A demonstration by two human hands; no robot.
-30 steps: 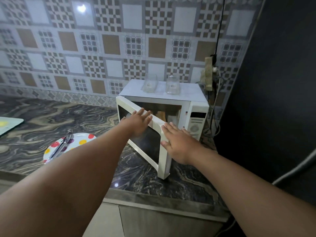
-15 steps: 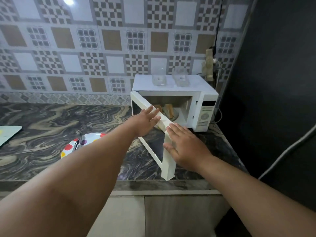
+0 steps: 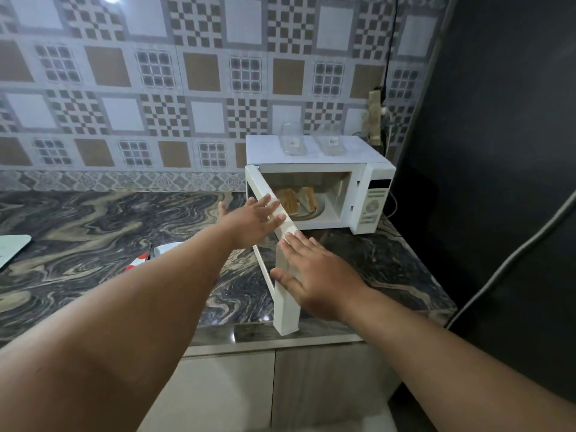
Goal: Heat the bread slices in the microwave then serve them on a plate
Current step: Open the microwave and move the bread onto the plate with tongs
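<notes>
A white microwave [image 3: 372,198] stands at the back right of the marble counter with its door [image 3: 285,297] swung wide open toward me. Two bread slices [image 3: 296,199] lean on the glass turntable inside. My left hand [image 3: 254,221] lies flat on the door's top edge near the hinge, fingers spread. My right hand [image 3: 314,275] rests flat against the door's free end, fingers apart. The spotted plate [image 3: 138,261] sits left of the door, mostly hidden behind my left forearm.
Two clear glasses [image 3: 291,143] lie on top of the microwave. A black fridge [image 3: 498,151] fills the right side. A pale board [image 3: 12,249] lies at the counter's left edge. A power strip [image 3: 375,116] and cables hang behind the microwave.
The door has swung further open and the bread slices inside now show. My view has pulled back and up, and my left forearm now covers most of the plate.
</notes>
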